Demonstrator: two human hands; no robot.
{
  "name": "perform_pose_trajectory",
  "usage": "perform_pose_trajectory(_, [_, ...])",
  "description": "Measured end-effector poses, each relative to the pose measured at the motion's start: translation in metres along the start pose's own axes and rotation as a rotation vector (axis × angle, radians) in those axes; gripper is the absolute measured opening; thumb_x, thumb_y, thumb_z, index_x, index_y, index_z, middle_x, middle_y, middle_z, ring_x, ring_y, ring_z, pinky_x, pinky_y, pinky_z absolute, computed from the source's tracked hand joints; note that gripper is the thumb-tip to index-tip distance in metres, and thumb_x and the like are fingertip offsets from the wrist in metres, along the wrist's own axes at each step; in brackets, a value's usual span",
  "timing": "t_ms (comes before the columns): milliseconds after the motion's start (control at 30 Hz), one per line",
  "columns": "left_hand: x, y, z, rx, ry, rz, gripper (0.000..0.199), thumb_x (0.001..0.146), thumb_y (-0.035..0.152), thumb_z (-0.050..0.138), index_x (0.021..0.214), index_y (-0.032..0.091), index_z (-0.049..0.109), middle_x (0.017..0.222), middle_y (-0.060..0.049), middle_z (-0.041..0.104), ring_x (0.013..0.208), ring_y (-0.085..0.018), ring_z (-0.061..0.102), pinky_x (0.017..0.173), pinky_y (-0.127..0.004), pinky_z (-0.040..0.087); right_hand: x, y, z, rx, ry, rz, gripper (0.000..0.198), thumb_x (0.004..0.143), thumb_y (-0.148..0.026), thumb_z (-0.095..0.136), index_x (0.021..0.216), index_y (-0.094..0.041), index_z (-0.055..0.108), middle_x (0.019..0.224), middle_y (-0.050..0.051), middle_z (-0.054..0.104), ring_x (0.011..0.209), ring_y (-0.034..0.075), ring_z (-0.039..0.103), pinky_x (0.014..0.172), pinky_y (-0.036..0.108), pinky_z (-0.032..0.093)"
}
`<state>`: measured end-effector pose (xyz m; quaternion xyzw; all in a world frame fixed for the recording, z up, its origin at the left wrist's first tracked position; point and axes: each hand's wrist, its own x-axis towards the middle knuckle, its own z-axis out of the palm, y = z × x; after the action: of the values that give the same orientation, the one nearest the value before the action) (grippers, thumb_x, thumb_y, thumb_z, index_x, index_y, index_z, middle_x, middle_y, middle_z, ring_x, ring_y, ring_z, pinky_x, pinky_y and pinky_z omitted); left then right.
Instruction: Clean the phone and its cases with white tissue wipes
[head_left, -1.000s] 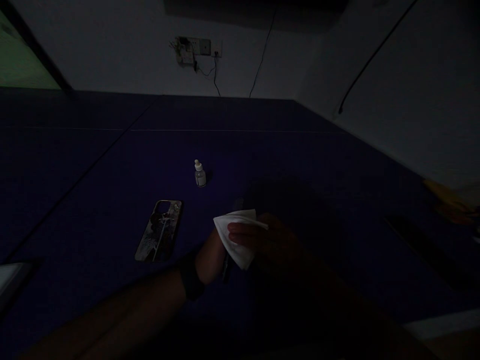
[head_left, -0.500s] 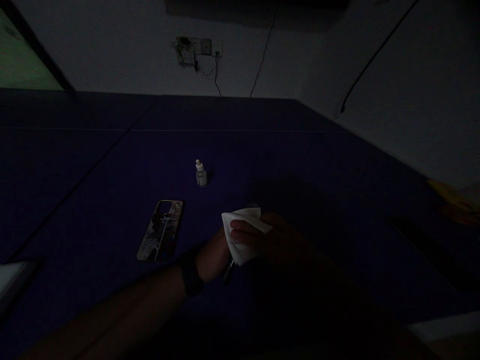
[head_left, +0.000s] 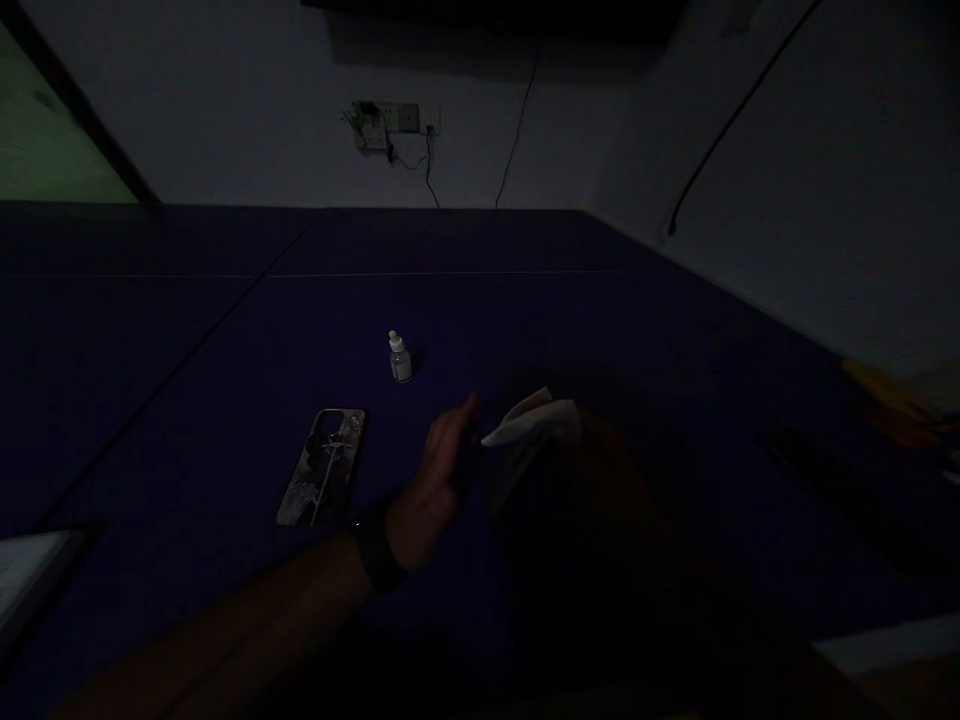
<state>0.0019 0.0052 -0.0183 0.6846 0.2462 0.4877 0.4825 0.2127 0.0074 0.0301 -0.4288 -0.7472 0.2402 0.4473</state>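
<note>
My left hand (head_left: 437, 478), with a dark band on its wrist, is raised with its fingers stretched out and nothing visible in it. To its right, my right hand (head_left: 600, 450) grips a folded white cloth (head_left: 536, 418); deep shadow hides much of that hand. Below the cloth, a dark, faintly grey flat shape (head_left: 514, 470) shows, too dim to identify. A patterned phone case (head_left: 324, 468) lies left of my left hand. Beyond the hands, a small dropper bottle (head_left: 400, 362) with a white top stands upright.
The dark blue tabletop (head_left: 480, 310) reaches back to a wall with sockets and cables (head_left: 397, 118). A pale flat object (head_left: 30, 570) sits at the left edge. On the right are a long dark object (head_left: 840, 490) and a yellow-orange item (head_left: 892, 395).
My hands have come apart. The cloth has moved right and slightly up with my right hand, and my left hand has straightened its fingers. The view has tilted up slightly.
</note>
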Motion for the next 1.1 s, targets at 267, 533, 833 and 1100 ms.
perform_pose_trajectory(267, [-0.005, 0.005, 0.008, 0.12, -0.059, 0.23, 0.081, 0.091, 0.049, 0.068, 0.16, 0.036, 0.029, 0.159, -0.015, 0.038, 0.145, -0.038, 0.04, 0.116, -0.061, 0.037, -0.004, -0.003, 0.038, 0.466, -0.109, 0.316, 0.034, 0.086, -0.053, 0.069, 0.09, -0.019, 0.073, 0.078, 0.003, 0.073, 0.065, 0.017, 0.068, 0.057, 0.026, 0.055])
perform_pose_trajectory(533, [-0.009, 0.012, 0.018, 0.199, 0.154, 0.291, 0.064, 0.084, 0.02, 0.071, 0.14, 0.031, 0.041, 0.153, -0.012, 0.042, 0.141, -0.032, 0.043, 0.111, -0.052, 0.041, -0.004, -0.019, 0.023, 0.035, 0.082, -0.022, 0.024, 0.101, -0.033, 0.051, 0.106, -0.026, 0.073, 0.103, 0.004, 0.079, 0.092, 0.021, 0.076, 0.081, 0.031, 0.062])
perform_pose_trajectory(833, [-0.016, 0.009, 0.018, 0.218, 0.123, 0.245, 0.058, 0.079, 0.03, 0.07, 0.132, 0.025, 0.048, 0.111, -0.01, 0.063, 0.096, -0.027, 0.063, 0.081, -0.042, 0.051, -0.019, -0.033, 0.012, -0.315, 0.07, -0.461, 0.047, 0.108, -0.031, 0.033, 0.151, -0.03, 0.05, 0.134, 0.008, 0.072, 0.119, 0.026, 0.071, 0.101, 0.045, 0.056])
perform_pose_trajectory(1100, [-0.022, 0.009, 0.02, 0.092, 0.128, 0.016, 0.058, 0.076, 0.031, 0.075, 0.129, 0.027, 0.054, 0.116, -0.008, 0.068, 0.101, -0.029, 0.066, 0.086, -0.042, 0.051, -0.016, -0.038, 0.007, -0.352, 0.066, -0.445, 0.049, 0.109, -0.028, 0.035, 0.159, -0.028, 0.039, 0.142, 0.009, 0.067, 0.132, 0.023, 0.063, 0.107, 0.04, 0.055])
